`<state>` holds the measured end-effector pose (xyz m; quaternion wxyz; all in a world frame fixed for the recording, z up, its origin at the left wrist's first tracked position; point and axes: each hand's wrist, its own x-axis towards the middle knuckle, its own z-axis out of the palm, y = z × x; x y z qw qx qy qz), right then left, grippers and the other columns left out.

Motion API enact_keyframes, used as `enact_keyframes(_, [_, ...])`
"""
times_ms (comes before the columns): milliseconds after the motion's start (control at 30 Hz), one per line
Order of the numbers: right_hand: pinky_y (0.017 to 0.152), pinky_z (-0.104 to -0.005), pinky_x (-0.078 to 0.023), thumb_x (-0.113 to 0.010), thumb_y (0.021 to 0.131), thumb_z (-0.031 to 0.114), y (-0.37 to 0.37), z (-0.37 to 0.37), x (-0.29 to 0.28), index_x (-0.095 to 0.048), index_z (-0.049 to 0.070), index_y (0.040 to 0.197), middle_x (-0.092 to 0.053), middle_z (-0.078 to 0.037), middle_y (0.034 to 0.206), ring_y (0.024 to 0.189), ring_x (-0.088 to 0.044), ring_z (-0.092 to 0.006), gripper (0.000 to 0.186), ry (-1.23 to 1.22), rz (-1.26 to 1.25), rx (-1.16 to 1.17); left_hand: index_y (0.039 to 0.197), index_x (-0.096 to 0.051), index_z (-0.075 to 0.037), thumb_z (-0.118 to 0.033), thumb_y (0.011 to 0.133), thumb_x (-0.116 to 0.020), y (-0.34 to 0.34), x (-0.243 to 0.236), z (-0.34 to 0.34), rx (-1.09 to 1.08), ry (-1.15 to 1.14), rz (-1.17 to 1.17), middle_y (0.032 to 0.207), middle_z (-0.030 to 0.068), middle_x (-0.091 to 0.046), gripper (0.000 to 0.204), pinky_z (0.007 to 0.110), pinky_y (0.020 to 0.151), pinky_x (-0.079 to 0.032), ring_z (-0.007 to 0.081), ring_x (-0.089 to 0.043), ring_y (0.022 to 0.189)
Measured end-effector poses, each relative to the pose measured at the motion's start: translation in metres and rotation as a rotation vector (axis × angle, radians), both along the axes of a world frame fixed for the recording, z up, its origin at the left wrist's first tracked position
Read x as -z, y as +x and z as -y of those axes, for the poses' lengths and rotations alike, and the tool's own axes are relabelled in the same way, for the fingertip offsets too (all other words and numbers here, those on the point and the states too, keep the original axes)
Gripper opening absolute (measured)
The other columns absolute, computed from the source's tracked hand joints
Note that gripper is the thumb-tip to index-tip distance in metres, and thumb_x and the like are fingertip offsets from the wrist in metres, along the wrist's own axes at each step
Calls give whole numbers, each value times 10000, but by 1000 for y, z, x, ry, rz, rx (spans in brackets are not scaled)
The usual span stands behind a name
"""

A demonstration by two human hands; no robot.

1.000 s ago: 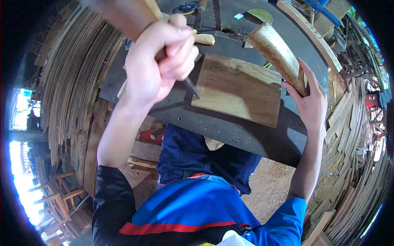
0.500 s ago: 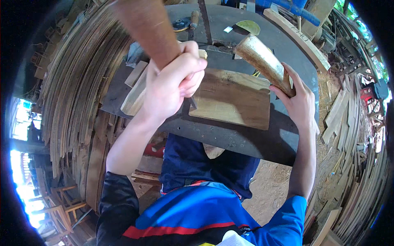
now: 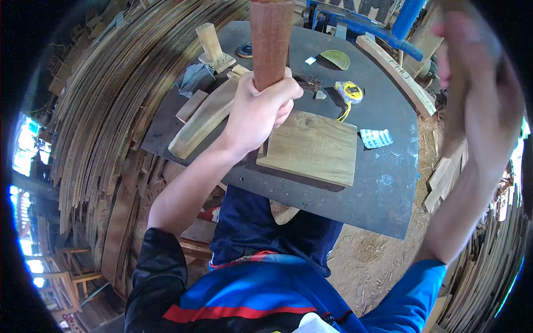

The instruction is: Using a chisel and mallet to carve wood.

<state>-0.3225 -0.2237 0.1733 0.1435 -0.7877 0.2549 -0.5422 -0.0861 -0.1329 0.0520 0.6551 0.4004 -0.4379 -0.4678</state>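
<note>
Your left hand (image 3: 261, 108) has its fingers wrapped round an upright brown handle (image 3: 270, 47); a loose hold could let its hidden lower end skid. Just right, the wooden board (image 3: 313, 150) lies flat on the dark surface (image 3: 380, 205), with no clamp visible, so a hard knock might shift it. Your right hand (image 3: 482, 97), raised at far right, seems closed round a long wooden piece (image 3: 456, 114), though blur hides details; a misaimed swing could catch your left knuckles. I can make out no container near either hand.

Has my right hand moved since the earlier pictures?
Yes: your right hand shifted rightward, from over the table to past its right edge in view.
</note>
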Motion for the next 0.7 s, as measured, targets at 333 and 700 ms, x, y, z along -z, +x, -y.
enact_keyframes(333, [527,-204,-366,-566,941,461,10,-23,-53,-627,1,1097,-611,-46,720,580,-527,-78,490,93,-615,178,642,-462,-89,-67,824,-591,2,0,-8,-25,-48,11,528,-60,-392,225,227,426,-249,25,-336,448])
enact_keyframes(700, [795,-276,-526,-669,867,464,46,-66,-27,-567,34,1288,-678,-157,942,836,-686,-196,610,-185,-544,12,648,-420,-88,-50,852,-562,-3,7,-9,-72,-59,96,522,-60,-347,251,224,408,-206,26,-292,426])
